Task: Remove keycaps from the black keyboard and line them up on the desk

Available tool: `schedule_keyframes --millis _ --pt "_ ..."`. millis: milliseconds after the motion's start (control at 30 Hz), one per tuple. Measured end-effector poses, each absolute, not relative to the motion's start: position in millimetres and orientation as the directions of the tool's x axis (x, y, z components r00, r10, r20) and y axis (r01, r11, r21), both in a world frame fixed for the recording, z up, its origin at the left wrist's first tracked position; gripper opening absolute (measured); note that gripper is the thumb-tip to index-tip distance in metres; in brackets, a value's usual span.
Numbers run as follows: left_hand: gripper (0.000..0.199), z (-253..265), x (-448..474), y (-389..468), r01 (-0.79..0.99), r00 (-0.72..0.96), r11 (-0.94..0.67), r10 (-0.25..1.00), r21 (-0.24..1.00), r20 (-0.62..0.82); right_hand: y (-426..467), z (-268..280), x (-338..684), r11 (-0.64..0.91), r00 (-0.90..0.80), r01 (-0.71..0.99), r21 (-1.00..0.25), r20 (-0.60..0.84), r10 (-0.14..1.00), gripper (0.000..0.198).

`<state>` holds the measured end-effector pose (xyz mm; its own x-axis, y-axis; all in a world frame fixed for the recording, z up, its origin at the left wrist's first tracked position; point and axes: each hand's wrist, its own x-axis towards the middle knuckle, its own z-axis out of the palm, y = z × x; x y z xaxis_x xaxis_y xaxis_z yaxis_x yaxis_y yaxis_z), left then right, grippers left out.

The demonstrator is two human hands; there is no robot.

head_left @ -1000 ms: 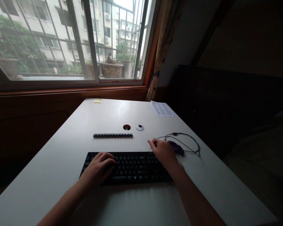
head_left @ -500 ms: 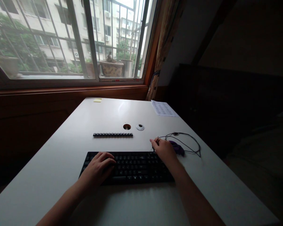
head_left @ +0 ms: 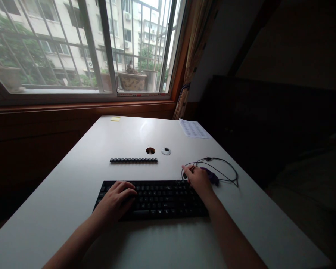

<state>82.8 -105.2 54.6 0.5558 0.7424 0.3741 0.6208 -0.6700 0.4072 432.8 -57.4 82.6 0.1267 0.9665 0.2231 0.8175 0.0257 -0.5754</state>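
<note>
The right hand (head_left: 199, 180) seemed to pinch a small dark piece (head_left: 185, 174) over the keyboard (head_left: 156, 200)'s far right edge, where a slackening hold might have dropped it or the cable (head_left: 208, 159) snagged it, its forearm slanting inward, while the left hand (head_left: 118, 195) lay loosely spread on the keys.

Black keyboard (head_left: 159, 201) flat on white desk (head_left: 53, 209)
</note>
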Motion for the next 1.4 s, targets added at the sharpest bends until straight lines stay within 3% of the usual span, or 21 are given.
schedule_keyframes --millis 167,267,333,500,600,733,1033,1233,1400 --pt "0.015 52 82 -104 0.618 0.550 -0.675 0.737 0.402 0.392 -71 85 404 0.122 -0.039 0.973 -0.194 0.387 0.921 0.040" --pt "0.015 50 82 -103 0.616 0.554 -0.683 0.730 0.393 0.399 -74 85 396 0.151 -0.095 0.981 -0.118 0.384 0.918 0.039" --pt "0.015 50 82 -103 0.618 0.554 -0.681 0.732 0.393 0.397 -72 85 400 0.141 -0.065 0.974 -0.177 0.380 0.923 0.040" --pt "0.015 53 82 -105 0.622 0.553 -0.672 0.740 0.401 0.382 -62 81 430 0.061 0.107 0.817 -0.574 0.254 0.961 0.046" --pt "0.015 53 82 -104 0.621 0.558 -0.674 0.739 0.401 0.378 -58 76 442 0.000 0.163 0.714 -0.701 0.166 0.973 0.048" --pt "0.015 51 82 -104 0.620 0.556 -0.675 0.738 0.401 0.382 -59 73 442 0.002 0.172 0.677 -0.736 0.160 0.972 0.048" --pt "0.016 52 82 -105 0.616 0.554 -0.674 0.739 0.407 0.384 -74 94 419 0.130 0.126 0.720 -0.681 0.313 0.941 0.048" --pt "0.018 53 85 -106 0.608 0.530 -0.675 0.737 0.418 0.419 -83 99 391 0.083 0.058 0.461 -0.884 0.123 0.991 0.046" --pt "0.024 55 87 -110 0.571 0.504 -0.688 0.724 0.448 0.471 -91 91 360 0.050 -0.104 0.240 -0.970 0.025 0.994 0.042"
